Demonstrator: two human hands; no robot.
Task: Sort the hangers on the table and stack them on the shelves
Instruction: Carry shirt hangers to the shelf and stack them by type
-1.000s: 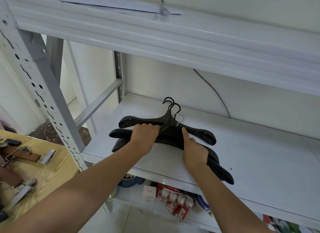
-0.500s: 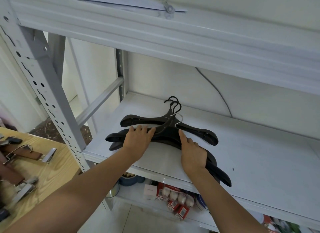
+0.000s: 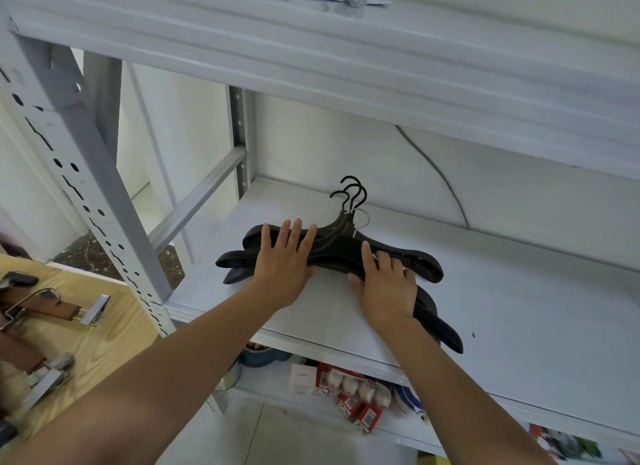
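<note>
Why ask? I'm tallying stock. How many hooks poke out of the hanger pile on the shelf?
4: three black hooks bunched at the back edge of the hanger pile, one silver hook just right of them. Others may be hidden underneath.

Left hand (image 3: 284, 256): bare, five fingers showing. Its forearm is uncovered and slender, before the left end of the shelf (image 3: 519, 298).
Right hand (image 3: 388, 288): bare. Its forearm is uncovered, before the shelf's middle.
</note>
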